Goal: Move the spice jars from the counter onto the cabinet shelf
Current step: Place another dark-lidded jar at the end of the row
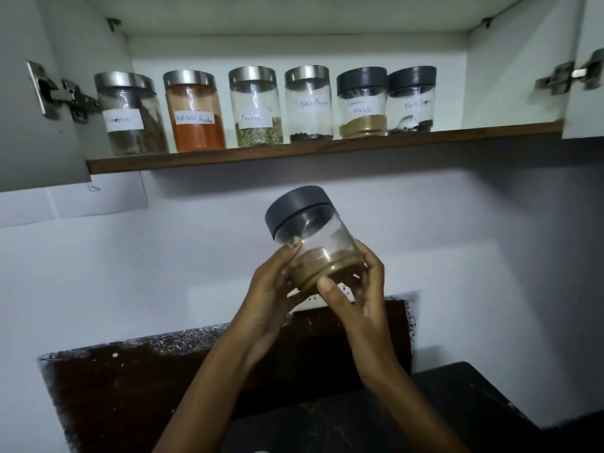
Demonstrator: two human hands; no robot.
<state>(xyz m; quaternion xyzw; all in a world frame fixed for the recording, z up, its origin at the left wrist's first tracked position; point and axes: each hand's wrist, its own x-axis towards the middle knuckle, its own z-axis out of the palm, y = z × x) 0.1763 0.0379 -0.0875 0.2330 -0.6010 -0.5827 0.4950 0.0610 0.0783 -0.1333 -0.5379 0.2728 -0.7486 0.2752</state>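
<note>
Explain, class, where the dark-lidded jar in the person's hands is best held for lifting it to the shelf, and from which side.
Probably around the lower glass body of the dark-lidded jar, from both sides, as the left hand and right hand do now. The jar is tilted and round, so opposing grips low on its wall should steady it.

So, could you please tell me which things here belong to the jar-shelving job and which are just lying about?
Part of the job:
- dark-lidded jar, gripped by left hand and right hand
- six labelled jars standing on the cabinet shelf
- counter

Just lying about:
- paper sheet on the wall
- door hinges
</note>
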